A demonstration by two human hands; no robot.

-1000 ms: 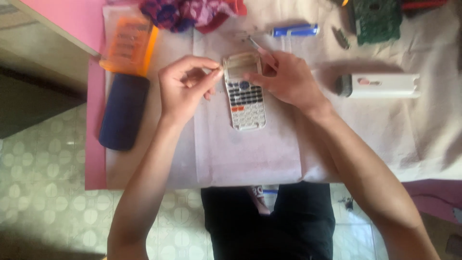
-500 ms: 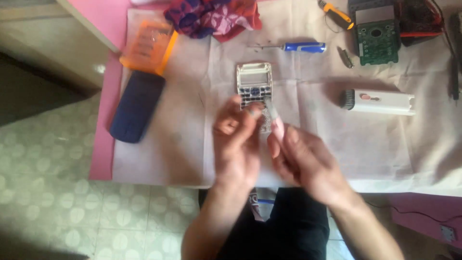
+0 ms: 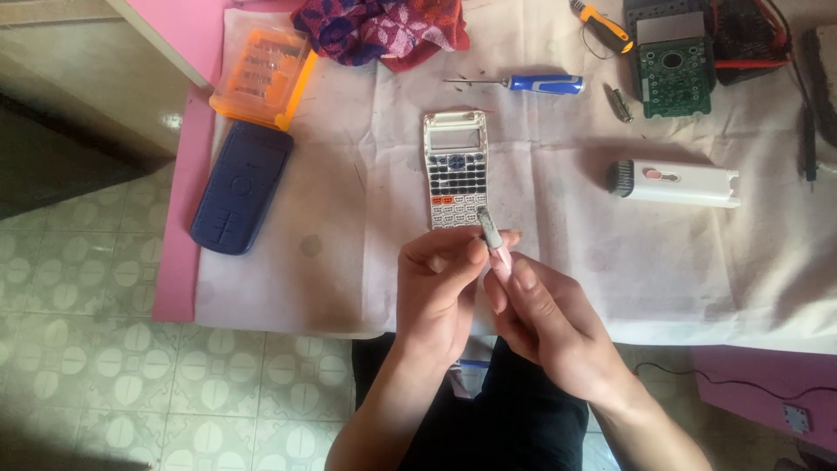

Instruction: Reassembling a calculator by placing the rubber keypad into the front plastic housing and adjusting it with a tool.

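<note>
Just below the calculator (image 3: pixel 454 170), both hands grip a small pink tool (image 3: pixel 495 249): left hand (image 3: pixel 440 292) pinching its tip, right hand (image 3: pixel 545 323) holding its body.

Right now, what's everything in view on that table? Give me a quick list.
calculator: 1, white with dark keys, centre of cloth
blue screwdriver: 1, above the calculator
orange-handled tool: 1, top edge
circuit board: 1, green, top right
white brush tool: 1, right of calculator
bit case: 1, orange, upper left
dark blue cover: 1, left, below the case
patterned cloth: 1, red and purple, top
white sheet: 1, covering the table
small pink tool: 1, grey tip, in both hands
left hand: pinching the tool
right hand: gripping its pink end
</note>
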